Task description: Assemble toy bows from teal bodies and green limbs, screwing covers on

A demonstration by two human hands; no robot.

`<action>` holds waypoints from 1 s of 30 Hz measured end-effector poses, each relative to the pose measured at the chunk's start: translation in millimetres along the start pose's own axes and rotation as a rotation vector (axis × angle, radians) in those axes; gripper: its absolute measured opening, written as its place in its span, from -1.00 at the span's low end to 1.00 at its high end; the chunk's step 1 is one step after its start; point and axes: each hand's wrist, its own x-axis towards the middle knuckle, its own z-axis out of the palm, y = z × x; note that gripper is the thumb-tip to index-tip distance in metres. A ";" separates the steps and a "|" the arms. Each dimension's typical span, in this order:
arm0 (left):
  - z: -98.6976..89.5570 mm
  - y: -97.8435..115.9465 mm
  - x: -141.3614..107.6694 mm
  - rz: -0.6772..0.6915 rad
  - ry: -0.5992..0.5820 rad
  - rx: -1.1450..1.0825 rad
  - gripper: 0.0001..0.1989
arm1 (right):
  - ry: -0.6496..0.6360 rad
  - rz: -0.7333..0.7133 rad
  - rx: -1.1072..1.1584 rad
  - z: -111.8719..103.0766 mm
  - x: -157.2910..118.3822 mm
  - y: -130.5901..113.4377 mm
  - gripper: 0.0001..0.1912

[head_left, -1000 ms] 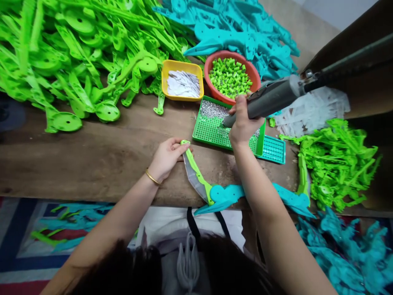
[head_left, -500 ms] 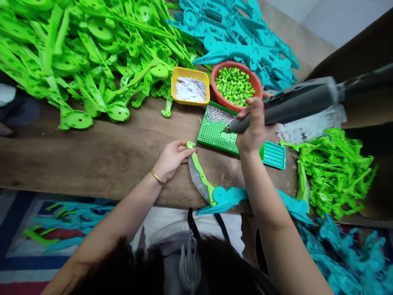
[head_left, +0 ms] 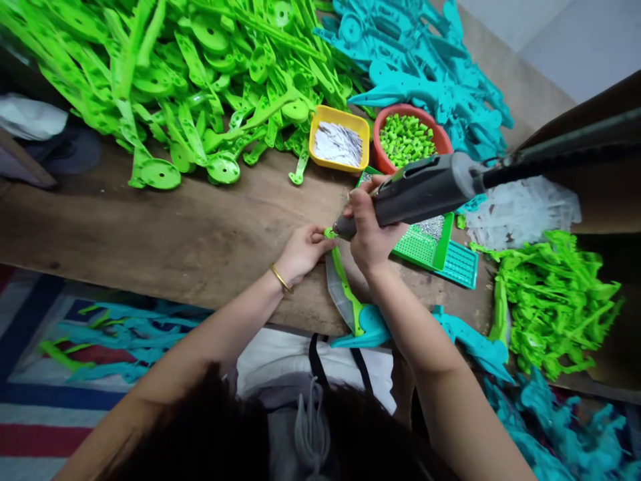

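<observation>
My left hand (head_left: 303, 252) pinches the upper end of a bright green plastic arm (head_left: 343, 275), which has a clear translucent strip (head_left: 338, 290) along its side. The arm's lower end joins a turquoise plastic piece (head_left: 373, 326) at the table's front edge; my right forearm crosses over part of it. Wrapped around a dark grey electric screwdriver (head_left: 425, 190), my right hand (head_left: 373, 230) keeps the tool slanted down to the left. Its tip meets the green arm's upper end, right beside my left fingertips. Whether a screw sits under the tip is hidden.
Green parts (head_left: 200, 87) and turquoise parts (head_left: 425, 60) are heaped at the back. A yellow tray of thin strips (head_left: 363, 160), a red bowl of small green pieces (head_left: 445, 133) and a green perforated screw tray (head_left: 425, 257) stand behind my right hand. More green parts (head_left: 555, 300) lie right.
My right hand has brought the screwdriver from over the screw tray down left to the green arm's upper end. The screw tray has shifted. My left hand still pinches the arm.
</observation>
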 end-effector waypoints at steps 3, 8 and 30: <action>0.8 -0.4 -1.0 0.043 0.009 0.012 -0.49 | 0.044 -0.101 0.161 5.8 -0.5 14.3 -0.68; 0.8 -3.4 -1.8 0.064 0.013 -0.007 -0.47 | 0.085 -0.124 0.244 5.8 7.0 8.3 -0.71; 15.2 -28.5 -34.8 0.048 0.005 -0.072 -0.18 | 0.458 -0.202 -0.036 -66.9 62.7 61.5 -0.75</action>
